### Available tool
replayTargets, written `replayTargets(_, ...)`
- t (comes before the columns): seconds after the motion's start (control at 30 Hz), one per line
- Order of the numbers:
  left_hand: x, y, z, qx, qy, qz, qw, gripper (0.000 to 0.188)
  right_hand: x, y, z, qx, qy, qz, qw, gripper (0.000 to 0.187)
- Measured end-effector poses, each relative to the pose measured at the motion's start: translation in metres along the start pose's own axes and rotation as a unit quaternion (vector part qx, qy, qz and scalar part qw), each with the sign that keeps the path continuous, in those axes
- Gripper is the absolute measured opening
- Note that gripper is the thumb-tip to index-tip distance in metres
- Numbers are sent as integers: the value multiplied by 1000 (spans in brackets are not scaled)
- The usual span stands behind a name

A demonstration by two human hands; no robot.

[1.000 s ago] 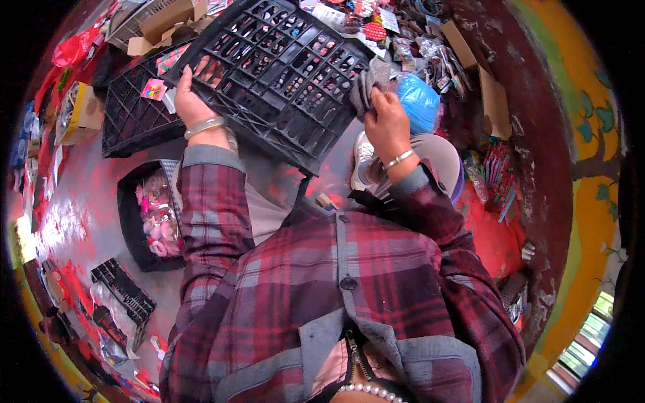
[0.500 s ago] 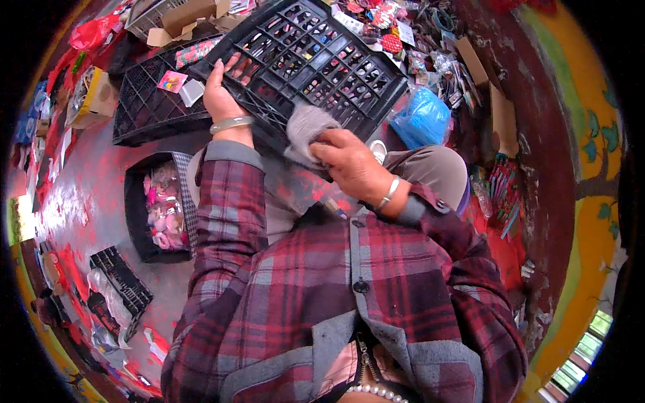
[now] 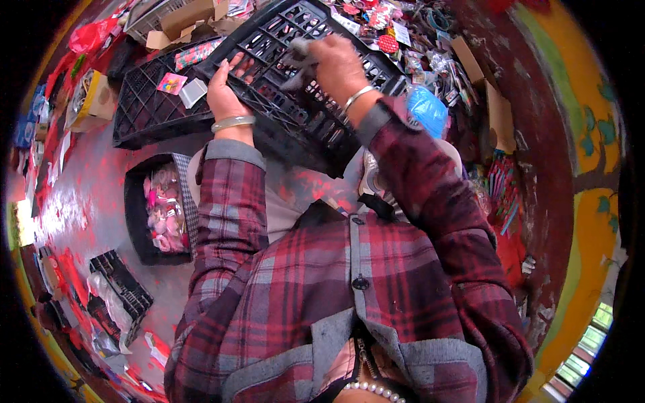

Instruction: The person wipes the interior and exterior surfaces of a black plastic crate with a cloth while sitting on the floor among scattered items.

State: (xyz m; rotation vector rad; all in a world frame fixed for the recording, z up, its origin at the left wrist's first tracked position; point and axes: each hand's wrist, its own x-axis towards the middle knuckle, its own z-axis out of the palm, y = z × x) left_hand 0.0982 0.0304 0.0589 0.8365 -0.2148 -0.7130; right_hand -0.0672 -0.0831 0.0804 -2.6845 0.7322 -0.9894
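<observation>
A black plastic lattice crate [image 3: 289,124] is tilted in front of me, and small goods show through its openings. My left hand [image 3: 225,97] grips the crate's left edge, thumb on the near side, with fingers partly seen through the lattice. A crumpled grey cloth [image 3: 293,82] is bunched in my right hand [image 3: 341,67], which presses it against the lattice near the crate's middle. Some blur covers the right fingers and the cloth.
Behind my left hand stands another black crate [image 3: 144,107] with a white box [image 3: 193,93] on it. A dark bin [image 3: 138,215] holds pink bagged items. Packaged goods, a blue plastic bundle [image 3: 426,111] and a cardboard box [image 3: 500,117] lie at the right.
My right hand has moved the cloth up and away from the crate's near edge onto its lattice. The crate's near side has tipped down slightly; my left hand keeps its hold.
</observation>
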Motion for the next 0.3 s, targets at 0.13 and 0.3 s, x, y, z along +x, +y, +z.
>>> replayTargets(0.13,8,-5,-2,-54,-29,-49,997,37,-5,72,-54,99,38,252,962,28)
replayTargets(0.3,5,-8,-3,5,-5,-44,999,43,-66,163,-150,423,85,286,856,30)
